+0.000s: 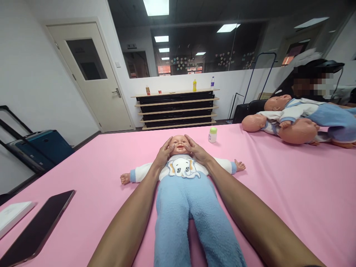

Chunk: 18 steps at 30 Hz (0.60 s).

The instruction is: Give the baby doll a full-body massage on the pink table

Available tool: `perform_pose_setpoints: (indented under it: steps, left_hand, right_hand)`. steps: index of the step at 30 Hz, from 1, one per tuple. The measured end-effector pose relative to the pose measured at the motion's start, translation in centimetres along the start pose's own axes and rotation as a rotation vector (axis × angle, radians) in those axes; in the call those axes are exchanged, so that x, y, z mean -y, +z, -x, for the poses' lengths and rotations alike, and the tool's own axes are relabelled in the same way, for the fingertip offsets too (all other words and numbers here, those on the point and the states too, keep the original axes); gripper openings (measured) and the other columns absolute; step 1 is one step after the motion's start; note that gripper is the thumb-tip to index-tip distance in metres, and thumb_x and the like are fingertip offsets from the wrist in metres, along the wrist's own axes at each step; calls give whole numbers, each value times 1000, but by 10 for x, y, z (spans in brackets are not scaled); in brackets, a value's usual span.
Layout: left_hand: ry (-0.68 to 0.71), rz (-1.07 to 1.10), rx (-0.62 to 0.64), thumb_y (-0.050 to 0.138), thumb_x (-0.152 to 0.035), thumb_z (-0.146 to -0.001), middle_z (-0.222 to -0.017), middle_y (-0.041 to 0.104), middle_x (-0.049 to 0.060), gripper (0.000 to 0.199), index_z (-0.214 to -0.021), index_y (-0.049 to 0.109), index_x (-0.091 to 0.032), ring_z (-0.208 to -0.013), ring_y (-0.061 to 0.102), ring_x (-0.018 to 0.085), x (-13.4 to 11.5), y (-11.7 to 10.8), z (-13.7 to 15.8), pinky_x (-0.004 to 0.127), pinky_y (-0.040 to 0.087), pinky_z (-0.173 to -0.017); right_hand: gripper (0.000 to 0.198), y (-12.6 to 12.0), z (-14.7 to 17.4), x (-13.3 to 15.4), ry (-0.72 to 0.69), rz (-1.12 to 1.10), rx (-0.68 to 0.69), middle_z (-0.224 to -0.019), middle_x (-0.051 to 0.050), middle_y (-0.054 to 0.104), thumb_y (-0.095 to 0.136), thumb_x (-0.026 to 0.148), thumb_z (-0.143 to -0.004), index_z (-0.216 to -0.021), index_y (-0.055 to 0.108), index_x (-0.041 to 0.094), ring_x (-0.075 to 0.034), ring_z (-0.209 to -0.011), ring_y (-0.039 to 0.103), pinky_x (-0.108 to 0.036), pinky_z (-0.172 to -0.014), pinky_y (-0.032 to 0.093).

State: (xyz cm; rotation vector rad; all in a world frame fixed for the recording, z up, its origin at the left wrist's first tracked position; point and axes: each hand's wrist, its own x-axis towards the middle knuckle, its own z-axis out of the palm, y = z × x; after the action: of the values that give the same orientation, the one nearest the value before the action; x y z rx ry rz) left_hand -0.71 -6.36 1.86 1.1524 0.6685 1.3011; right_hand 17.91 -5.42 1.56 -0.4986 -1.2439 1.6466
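Note:
A baby doll (183, 185) lies on its back on the pink-covered table (91, 218), its arms stretched out sideways. It wears light blue fleece trousers and a white top with an elephant on the chest. My left hand (163, 153) is cupped around one side of the doll's head (180, 140), with the thumb on the cheek. On the other side, my right hand (198, 152) cups the head the same way. Both sets of fingers curve along the sides of the face. A small white jar with a green lid (213, 135) stands beyond my right hand.
More baby dolls (297, 126) are piled at the table's right, near a person in dark clothing (286, 85). A dark phone (39, 226) and a white box (13, 215) lie at the near left. Behind are a shelf (175, 105) with bottles and a blue suitcase (36, 152).

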Motion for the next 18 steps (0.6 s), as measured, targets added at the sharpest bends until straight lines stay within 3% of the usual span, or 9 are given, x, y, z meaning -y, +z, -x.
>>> perform_pose_setpoints:
  steps: [5,9,11,18]
  left_hand:
    - [16,-30,-29,73,-40,-76,-141,50,11,82,-146,35,-23,-125,52,30,1,1,1,46,37,-110]
    - [77,-181,1,85,-28,-62,-147,42,8,100,-147,32,-27,-133,42,32,6,-6,0,45,34,-112]
    - [88,-214,10,85,-26,-61,-148,40,8,101,-147,31,-28,-134,40,32,8,-10,-1,45,34,-112]
    - [83,-169,19,79,-30,-69,-149,40,5,87,-145,36,-28,-135,41,29,8,-12,-2,43,33,-113]
  right_hand:
    - [67,-3,-6,-6,-48,26,-108,-147,-1,42,59,48,-86,-146,31,35,-22,-129,48,-42,-110,39]
    - [95,0,0,-3,-77,232,-84,-151,-1,35,79,37,-70,-148,26,34,-25,-134,42,-43,-112,35]
    - [104,2,3,-1,-94,297,-94,-153,-2,32,83,31,-64,-149,24,33,-26,-136,39,-42,-113,33]
    - [102,7,5,3,-38,147,-48,-151,-5,34,81,27,-68,-150,20,33,-25,-128,50,-42,-109,41]
